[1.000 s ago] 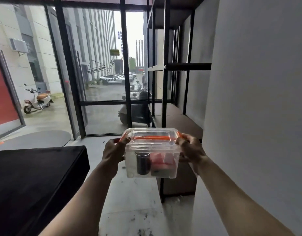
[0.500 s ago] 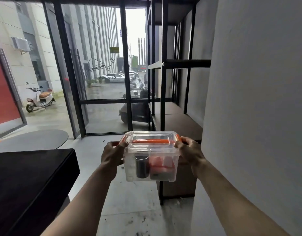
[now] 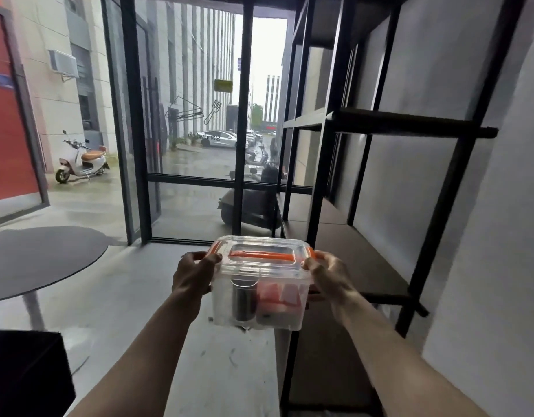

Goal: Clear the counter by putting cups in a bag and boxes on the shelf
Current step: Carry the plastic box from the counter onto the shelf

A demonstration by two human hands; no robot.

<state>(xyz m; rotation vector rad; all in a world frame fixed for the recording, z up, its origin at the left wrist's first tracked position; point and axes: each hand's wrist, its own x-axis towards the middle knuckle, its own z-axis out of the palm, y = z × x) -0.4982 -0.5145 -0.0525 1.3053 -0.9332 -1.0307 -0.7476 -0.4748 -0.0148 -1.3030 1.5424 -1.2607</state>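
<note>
Fingers (image 3: pixel 213 257) of your left hand (image 3: pixel 193 276) curl over the lid edge at the left end of the clear plastic box (image 3: pixel 261 285), clenched onto it just by the orange latch. You hold that box in the air out in front of you, above the grey floor (image 3: pixel 133 299), level and upright, touching nothing but your two hands.

Far to the left, a round dark table (image 3: pixel 40 257) stands well apart from you, and a black counter corner (image 3: pixel 25 371) shows at the lower left edge.

Across the box's lid runs an orange handle (image 3: pixel 261 256), lying flat. Through the clear wall you can see a dark cylinder (image 3: pixel 244 300) standing on the left side and something red and white (image 3: pixel 279 296) beside it on the right; what that is cannot be told.

Your right hand (image 3: pixel 330 275) grips the right end of the box the same way, its fingers closed on the lid edge by the other orange latch.

Just to the right of the box stands the black metal shelf (image 3: pixel 410 121), its brown lower board (image 3: pixel 350 251) near your right hand and at about the box's height. A grey wall (image 3: pixel 500 266) fills the far right.
</note>
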